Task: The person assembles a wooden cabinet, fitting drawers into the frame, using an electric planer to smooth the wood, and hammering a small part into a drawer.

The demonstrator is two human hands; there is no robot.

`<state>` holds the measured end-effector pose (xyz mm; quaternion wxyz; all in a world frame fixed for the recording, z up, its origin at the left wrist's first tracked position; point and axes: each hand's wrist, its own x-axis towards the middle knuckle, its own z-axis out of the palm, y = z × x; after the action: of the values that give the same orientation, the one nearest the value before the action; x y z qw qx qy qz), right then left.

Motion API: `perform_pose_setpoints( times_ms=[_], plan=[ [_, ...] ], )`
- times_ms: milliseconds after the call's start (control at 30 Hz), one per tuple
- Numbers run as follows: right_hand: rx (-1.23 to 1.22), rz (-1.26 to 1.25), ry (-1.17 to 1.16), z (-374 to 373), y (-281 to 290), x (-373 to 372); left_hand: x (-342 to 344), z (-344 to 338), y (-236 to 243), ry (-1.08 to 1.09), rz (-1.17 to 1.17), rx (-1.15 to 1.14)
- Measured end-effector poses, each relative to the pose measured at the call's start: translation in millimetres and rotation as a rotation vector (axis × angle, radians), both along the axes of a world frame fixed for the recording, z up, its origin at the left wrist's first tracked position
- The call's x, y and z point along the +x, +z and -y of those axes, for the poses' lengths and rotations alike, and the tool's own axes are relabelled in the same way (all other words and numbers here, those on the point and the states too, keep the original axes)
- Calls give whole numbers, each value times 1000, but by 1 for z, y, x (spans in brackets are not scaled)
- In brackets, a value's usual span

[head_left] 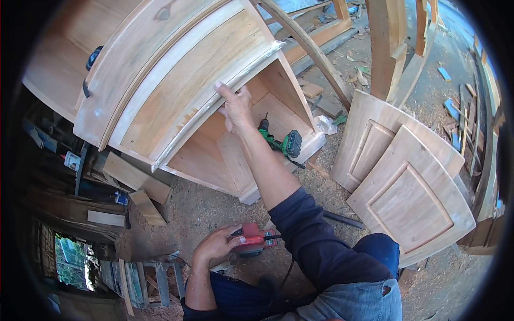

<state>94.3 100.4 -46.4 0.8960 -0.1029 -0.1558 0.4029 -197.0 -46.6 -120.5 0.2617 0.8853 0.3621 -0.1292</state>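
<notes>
My left hand [217, 242] is closed on a red power tool [248, 234] with a black cord, low over the floor beside my leg. Its underside is partly hidden. My right hand [235, 107] grips the lower edge of the curved wooden drawer front [198, 80] on a pale wooden cabinet [235, 192]. The thumb side lies over the front face, and the other fingers are partly hidden below the edge. Under my right forearm, a green cordless drill [281, 143] lies in the cabinet's open compartment, with a bit in its chuck.
Two curved panel doors [409, 206] lean at the right. Upright timbers [385, 48] and a slanted pole [308, 48] stand beyond the cabinet. Wood offcuts [147, 207] lie at the left, over a sawdust-strewn floor [193, 214]. A slatted wooden piece [147, 281] is at the lower left.
</notes>
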Motion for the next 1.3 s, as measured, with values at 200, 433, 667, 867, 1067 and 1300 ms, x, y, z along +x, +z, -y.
perform_pose_setpoints(
  times_ms=[200,433,667,867,1067,1300],
  plan=[
    [-66,37,-54,-4,-1,6,27,-3,-2,-41,-24,-16],
    [306,-272,258,0,-17,9,35,12,-6,55,-69,-33],
    [597,-272,468,-46,-29,29,27,24,-7,110,-189,-40],
    [746,-301,657,-66,-35,33,22,35,-7,144,-255,-53],
    [785,-339,569,-53,-39,21,28,38,16,287,-251,8],
    [-122,290,604,-5,-162,-49,6,23,87,549,71,273]
  ],
)
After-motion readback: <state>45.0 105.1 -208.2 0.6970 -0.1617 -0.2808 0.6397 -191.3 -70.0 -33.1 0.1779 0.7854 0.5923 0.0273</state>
